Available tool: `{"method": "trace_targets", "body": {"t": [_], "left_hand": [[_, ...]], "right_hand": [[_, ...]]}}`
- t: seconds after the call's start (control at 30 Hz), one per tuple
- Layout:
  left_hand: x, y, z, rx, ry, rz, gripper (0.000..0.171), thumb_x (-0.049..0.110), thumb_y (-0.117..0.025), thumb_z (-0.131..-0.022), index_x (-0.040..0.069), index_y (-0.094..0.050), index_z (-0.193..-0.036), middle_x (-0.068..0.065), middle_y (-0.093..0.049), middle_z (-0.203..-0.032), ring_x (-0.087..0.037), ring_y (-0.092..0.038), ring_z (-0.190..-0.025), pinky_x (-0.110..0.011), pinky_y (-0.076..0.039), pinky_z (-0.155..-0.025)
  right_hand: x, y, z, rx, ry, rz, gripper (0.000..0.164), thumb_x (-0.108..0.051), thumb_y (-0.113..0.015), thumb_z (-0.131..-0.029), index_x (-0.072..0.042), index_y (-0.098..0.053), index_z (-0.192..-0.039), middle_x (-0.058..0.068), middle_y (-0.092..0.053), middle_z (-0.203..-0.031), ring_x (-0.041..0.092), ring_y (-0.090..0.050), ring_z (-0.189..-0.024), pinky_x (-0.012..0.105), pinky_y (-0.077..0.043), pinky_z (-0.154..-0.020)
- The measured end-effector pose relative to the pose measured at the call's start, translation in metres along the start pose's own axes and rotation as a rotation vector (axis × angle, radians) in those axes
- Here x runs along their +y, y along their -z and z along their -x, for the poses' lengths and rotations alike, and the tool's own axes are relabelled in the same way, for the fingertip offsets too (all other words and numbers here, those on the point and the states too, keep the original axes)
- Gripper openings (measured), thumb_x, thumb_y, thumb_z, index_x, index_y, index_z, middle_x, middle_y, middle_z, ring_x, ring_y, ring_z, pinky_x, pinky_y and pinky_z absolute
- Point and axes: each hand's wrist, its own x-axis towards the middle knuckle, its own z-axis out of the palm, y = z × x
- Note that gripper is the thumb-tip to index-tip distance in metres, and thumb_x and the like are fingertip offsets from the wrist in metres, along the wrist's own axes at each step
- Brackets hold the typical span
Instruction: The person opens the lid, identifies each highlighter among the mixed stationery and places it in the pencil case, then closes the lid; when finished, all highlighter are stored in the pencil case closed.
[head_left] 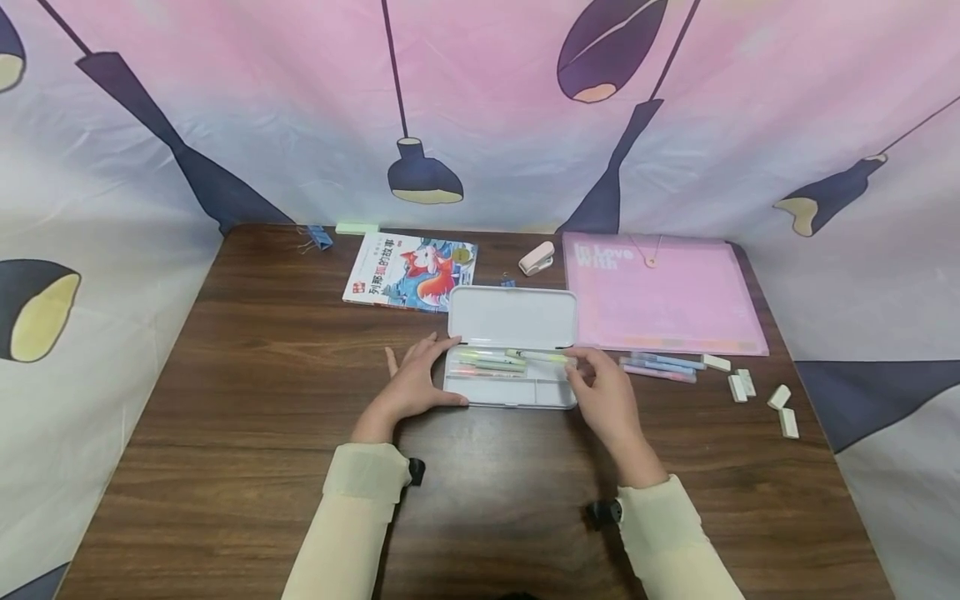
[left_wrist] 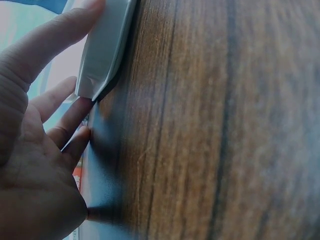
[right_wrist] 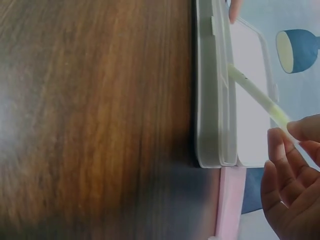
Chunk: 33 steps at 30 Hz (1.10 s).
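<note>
A white pencil case (head_left: 491, 393) lies with its lid (head_left: 513, 317) raised in the middle of the table. Several light-coloured pens (head_left: 489, 362) are in its back compartment. My left hand (head_left: 408, 385) holds the case's left end, thumb at the front edge and index finger near the hinge; the left wrist view shows the thumb on the case wall (left_wrist: 107, 47). At the right end, my right hand (head_left: 606, 398) pinches one end of a yellow-green pen (right_wrist: 255, 93). That pen slants over the case, its other end at the compartment.
Right of the case lie blue and pink pens (head_left: 660, 367) and several white erasers (head_left: 738, 387). Behind are a pink folder (head_left: 667, 292), a pink stapler (head_left: 537, 258), a fox storybook (head_left: 412, 271) and a blue binder clip (head_left: 320, 238). A patterned curtain hangs behind the table.
</note>
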Motion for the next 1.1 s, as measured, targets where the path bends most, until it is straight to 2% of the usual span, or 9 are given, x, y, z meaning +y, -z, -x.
{"method": "trace_targets", "body": {"t": [0.17,0.33,0.5,0.67,0.83,1.1], "left_hand": [[0.001,0.001,0.001,0.011,-0.013,0.019,0.093,0.049,-0.079,-0.059,0.032,-0.033,-0.138,-0.010,-0.024,-0.146,-0.029,-0.013,-0.135,-0.059,0.021,-0.096],[0.002,0.002,0.003,0.015,-0.020,0.029,0.093,0.047,-0.080,-0.059,0.031,-0.034,-0.138,-0.011,-0.023,-0.146,-0.029,-0.013,-0.135,-0.058,0.021,-0.096],[0.001,0.002,0.003,0.015,-0.022,0.033,0.092,0.046,-0.080,-0.060,0.031,-0.034,-0.138,-0.011,-0.023,-0.146,-0.029,-0.012,-0.135,-0.058,0.021,-0.096],[0.001,0.001,0.002,0.017,-0.026,0.040,0.092,0.047,-0.080,-0.060,0.031,-0.034,-0.138,-0.010,-0.024,-0.146,-0.028,-0.013,-0.135,-0.058,0.021,-0.096],[0.000,0.001,0.002,0.017,-0.023,0.037,0.092,0.048,-0.079,-0.060,0.032,-0.033,-0.138,-0.009,-0.024,-0.146,-0.028,-0.012,-0.135,-0.058,0.021,-0.096],[-0.002,0.000,0.001,0.014,-0.019,0.032,0.093,0.050,-0.078,-0.059,0.034,-0.032,-0.138,-0.009,-0.023,-0.146,-0.027,-0.012,-0.135,-0.058,0.022,-0.096]], "right_hand": [[0.002,-0.007,-0.003,0.001,-0.012,0.032,0.021,-0.019,-0.060,-0.086,-0.019,-0.064,-0.106,0.000,-0.059,-0.090,0.015,-0.052,-0.073,0.030,-0.042,-0.061],[0.005,-0.013,-0.006,0.022,-0.004,0.040,0.020,-0.015,-0.061,-0.085,-0.015,-0.065,-0.104,0.003,-0.053,-0.091,0.017,-0.048,-0.075,0.029,-0.039,-0.064],[0.008,-0.016,-0.007,0.023,-0.024,0.019,0.023,-0.016,-0.061,-0.085,-0.015,-0.064,-0.108,0.005,-0.048,-0.096,0.018,-0.049,-0.078,0.030,-0.043,-0.064],[0.010,-0.015,-0.006,-0.026,-0.018,0.005,0.035,-0.023,-0.060,-0.086,-0.018,-0.057,-0.120,0.007,-0.050,-0.107,0.020,-0.053,-0.094,0.035,-0.047,-0.075],[0.007,-0.014,-0.005,-0.072,-0.019,0.000,0.039,-0.027,-0.059,-0.087,-0.021,-0.052,-0.125,0.005,-0.051,-0.117,0.021,-0.053,-0.104,0.038,-0.047,-0.080],[0.008,-0.011,-0.004,-0.113,-0.032,0.039,0.043,-0.031,-0.056,-0.088,-0.022,-0.049,-0.129,0.007,-0.047,-0.130,0.027,-0.040,-0.122,0.050,-0.033,-0.097]]}}
